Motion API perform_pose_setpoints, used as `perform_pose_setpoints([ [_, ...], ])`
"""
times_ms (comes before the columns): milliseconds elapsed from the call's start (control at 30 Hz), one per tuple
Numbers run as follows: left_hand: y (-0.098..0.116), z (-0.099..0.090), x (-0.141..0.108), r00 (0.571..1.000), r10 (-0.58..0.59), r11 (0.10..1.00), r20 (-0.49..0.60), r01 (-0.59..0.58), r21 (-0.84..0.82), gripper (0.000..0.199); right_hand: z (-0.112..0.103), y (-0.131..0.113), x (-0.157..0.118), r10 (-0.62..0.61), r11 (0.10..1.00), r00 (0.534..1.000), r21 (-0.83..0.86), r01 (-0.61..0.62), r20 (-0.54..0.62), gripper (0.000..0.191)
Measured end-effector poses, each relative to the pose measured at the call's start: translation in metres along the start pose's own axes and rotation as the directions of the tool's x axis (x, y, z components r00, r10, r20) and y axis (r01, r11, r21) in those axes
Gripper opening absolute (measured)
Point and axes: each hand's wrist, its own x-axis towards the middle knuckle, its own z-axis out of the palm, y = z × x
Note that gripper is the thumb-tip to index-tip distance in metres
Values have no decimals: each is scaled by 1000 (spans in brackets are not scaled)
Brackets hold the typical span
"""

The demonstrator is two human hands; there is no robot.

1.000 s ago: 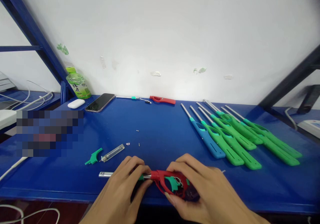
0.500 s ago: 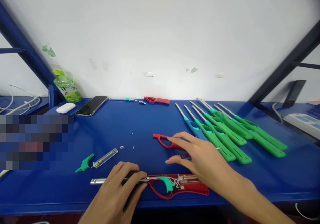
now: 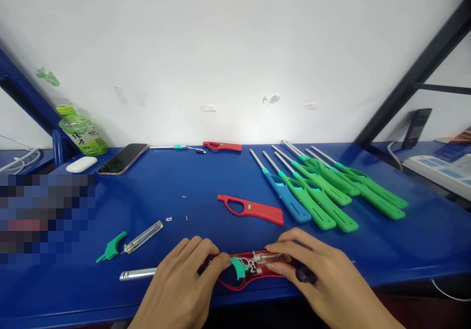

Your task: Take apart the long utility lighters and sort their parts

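An opened red utility lighter [image 3: 253, 284] lies along the table's front edge, showing a teal trigger [image 3: 240, 268], white wires and a clear fuel tank [image 3: 271, 258]. My left hand [image 3: 187, 275] is closed around its front part, and the metal barrel [image 3: 138, 274] sticks out to the left. With thumb and fingertips, my right hand [image 3: 316, 267] grips the tank end of the lighter. A dark-handled object [image 3: 305, 274], partly hidden, is tucked in that same hand. Behind them lies the loose red half shell [image 3: 257, 211].
Several assembled green lighters [image 3: 312, 206] and a blue one [image 3: 285, 196] lie right. At left are a loose teal trigger [image 3: 112, 248], a clear tank [image 3: 143, 237], a phone [image 3: 123, 160], a white case [image 3: 81, 164] and a bottle [image 3: 83, 133]. Another red shell [image 3: 222, 146] is by the wall.
My right hand has come down from beside the loose red half shell onto the lighter's tank end. The left hand keeps its hold. The view has turned slightly right.
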Motion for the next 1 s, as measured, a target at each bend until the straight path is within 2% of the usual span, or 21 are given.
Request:
perform_pose_setpoints([
  [67, 1, 1, -3, 1000, 4, 1000, -24, -3, 24, 37, 0, -2, 1, 18, 1000, 1000, -9, -18, -9, 19],
  [200, -4, -7, -12, 1000, -12, 999, 0, 12, 33, 41, 0, -3, 0, 41, 999, 999, -4, -40, 24, 17],
  [367, -30, -20, -20, 996, -25, 991, -85, 36, 132, 28, 1, -2, -2, 12, 1000, 1000, -8, -12, 28, 36],
  [500, -41, -19, -17, 994, -48, 970, -100, 70, 234, 32, 1, -3, 0, -16, 999, 1000, -40, 15, -18, 39],
  [633, -23, -15, -7, 995, -76, 975, -66, 88, 203, 32, -2, -5, 3, -47, 998, 999, -35, 46, -20, 39],
  [733, -2, -10, 4, 993, -95, 994, -75, 99, 53, 32, -4, -6, 3, -63, 998, 997, -24, 62, -38, 38],
  [800, 9, -3, 11, 998, -47, 998, -31, 46, -54, 32, -4, -5, 2, -58, 998, 997, -22, 57, -53, 36],
  [900, 17, 9, 18, 1000, 21, 994, 10, -20, -110, 33, -1, -3, 1, -41, 999, 998, -20, 40, -57, 38],
  [1000, 17, 16, 22, 1000, 14, 993, -20, -16, -114, 31, 1, -3, 1, -26, 1000, 998, -5, 25, -55, 40],
])
